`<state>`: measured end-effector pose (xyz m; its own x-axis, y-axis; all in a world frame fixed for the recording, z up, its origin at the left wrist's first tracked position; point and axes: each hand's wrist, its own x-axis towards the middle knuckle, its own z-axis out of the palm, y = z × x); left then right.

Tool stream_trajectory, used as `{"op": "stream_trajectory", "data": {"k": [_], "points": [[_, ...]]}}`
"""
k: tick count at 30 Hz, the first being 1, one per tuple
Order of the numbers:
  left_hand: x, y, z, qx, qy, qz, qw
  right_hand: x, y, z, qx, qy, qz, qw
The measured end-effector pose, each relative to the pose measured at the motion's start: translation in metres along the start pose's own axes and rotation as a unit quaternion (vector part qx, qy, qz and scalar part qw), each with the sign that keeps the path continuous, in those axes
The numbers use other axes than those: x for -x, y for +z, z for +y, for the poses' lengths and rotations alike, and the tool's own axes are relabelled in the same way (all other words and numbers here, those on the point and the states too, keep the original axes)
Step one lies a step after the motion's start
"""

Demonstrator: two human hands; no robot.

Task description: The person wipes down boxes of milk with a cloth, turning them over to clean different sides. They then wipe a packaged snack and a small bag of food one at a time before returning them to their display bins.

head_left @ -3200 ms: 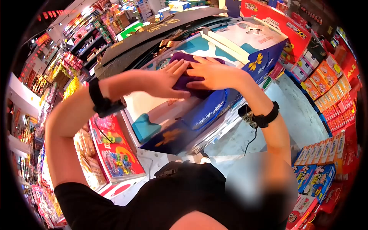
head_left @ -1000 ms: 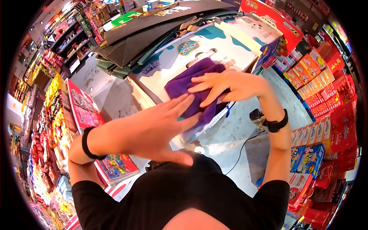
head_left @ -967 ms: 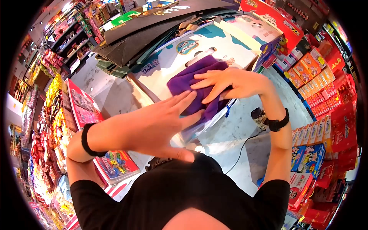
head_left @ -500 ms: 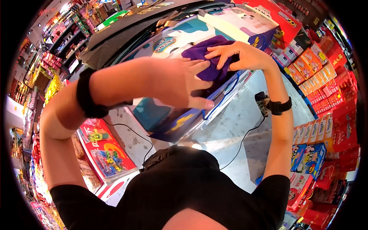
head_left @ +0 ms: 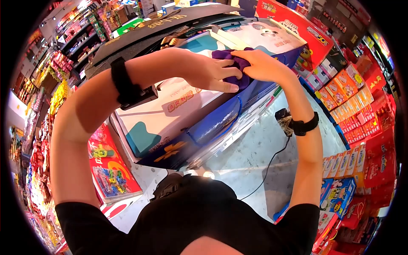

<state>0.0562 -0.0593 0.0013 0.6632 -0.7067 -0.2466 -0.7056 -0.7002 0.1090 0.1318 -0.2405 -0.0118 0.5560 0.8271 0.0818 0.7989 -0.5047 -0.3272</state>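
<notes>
A purple cloth (head_left: pixel 236 80) lies bunched on top of the printed boxes, between both hands. My left hand (head_left: pixel 214 73) comes in from the left with its fingers curled around the cloth's near side. My right hand (head_left: pixel 261 66) grips the cloth from the right, its fingers partly hidden by the folds. Beneath them is a white and teal box (head_left: pixel 165 112) in a blue gift bag (head_left: pixel 204 131) with a blue cord handle. A second pale box (head_left: pixel 276 38) lies behind to the right.
A dark panel (head_left: pixel 140 36) with gold lettering runs behind the boxes. Orange snack packs (head_left: pixel 340 91) are stacked at the right. A red display (head_left: pixel 112 157) stands at lower left. A cable (head_left: pixel 272 159) crosses the grey floor (head_left: pixel 238 155).
The cloth is more bunched up and both hands have closed on it. My left forearm has moved up, and more of the near box and blue bag shows.
</notes>
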Motion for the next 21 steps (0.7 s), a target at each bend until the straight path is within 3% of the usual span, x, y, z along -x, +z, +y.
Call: {"op": "stream_trajectory", "data": {"k": [2,5,8,14,17,21], "points": [[0.003,-0.006,0.005,0.014,-0.113,-0.007,0.993,-0.018,-0.002,0.010,0.009,-0.008,-0.021,1.000],[-0.005,0.006,-0.020,-0.050,-0.165,0.011,0.985,-0.051,0.003,0.021,0.033,0.001,-0.052,0.998],[-0.015,0.000,-0.039,-0.008,-0.211,-0.004,0.977,-0.087,0.004,0.034,-0.025,0.002,-0.089,0.996],[-0.012,-0.001,-0.064,0.029,-0.247,0.016,0.969,-0.132,0.015,0.051,-0.031,-0.032,-0.072,0.996],[-0.007,-0.001,-0.059,0.038,-0.250,0.034,0.967,-0.113,0.009,0.035,-0.004,0.008,-0.062,0.998],[-0.003,-0.011,-0.048,0.055,-0.199,0.042,0.978,-0.081,0.009,0.025,0.026,-0.009,-0.017,0.999]]}}
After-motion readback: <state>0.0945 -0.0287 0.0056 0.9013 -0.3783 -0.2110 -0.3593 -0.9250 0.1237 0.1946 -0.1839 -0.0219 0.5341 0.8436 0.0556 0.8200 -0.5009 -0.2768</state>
